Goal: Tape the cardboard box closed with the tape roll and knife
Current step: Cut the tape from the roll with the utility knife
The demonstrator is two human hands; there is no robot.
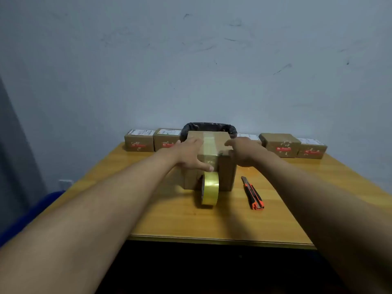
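A brown cardboard box [226,172] stands in the middle of the wooden table, flaps down. A strip of clear yellowish tape [209,143] runs across its top and down the near face to the tape roll [210,190], which stands on edge against the box. My left hand [189,153] lies flat on the box's left top, thumb pressing the tape at the near edge. On the right top edge rests my right hand [244,150], fingers spread. An orange and black utility knife [253,193] lies on the table to the right of the roll, untouched.
Several small printed cardboard boxes [281,145] line the back of the table [169,217] against the wall. A bin with a black bag [209,126] sits behind the box. A blue chair [31,213] shows at the left. The table's near edge is close to me.
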